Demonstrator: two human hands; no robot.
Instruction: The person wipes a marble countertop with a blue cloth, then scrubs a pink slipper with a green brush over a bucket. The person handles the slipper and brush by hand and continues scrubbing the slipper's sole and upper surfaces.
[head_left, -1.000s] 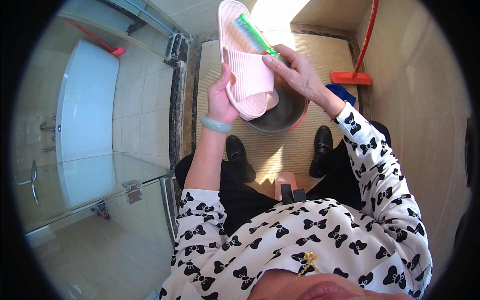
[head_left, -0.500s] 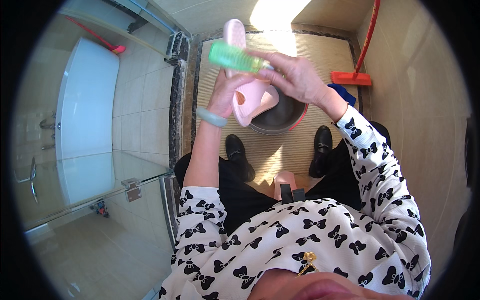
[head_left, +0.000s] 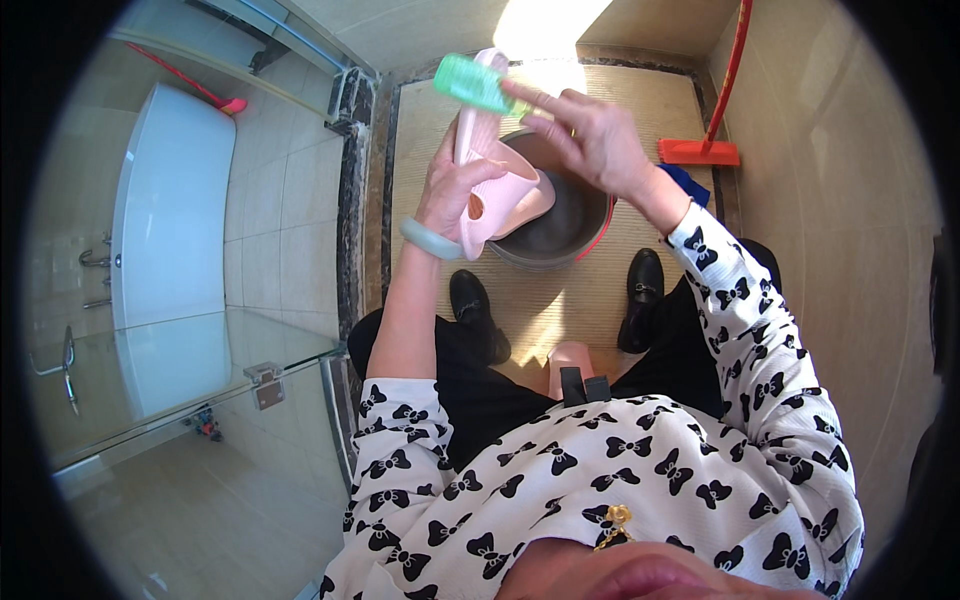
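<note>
Bucket [head_left: 545, 261] below held slipper [head_left: 501, 200], cloth [head_left: 688, 186] nr broom [head_left: 699, 152]

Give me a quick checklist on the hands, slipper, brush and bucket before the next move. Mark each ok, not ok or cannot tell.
1. Left hand gripping the pink slipper: ok.
2. Right hand holding the green brush: ok.
3. Bristles touching the slipper: cannot tell; the brush's back hides them.
4. Slipper fully in view: not ok; the brush and left hand cover parts of it.
5. Bucket standing upright on the ribbed floor: ok.
6. Red long-handled tool apart from both hands: ok, near the right wall.
</note>
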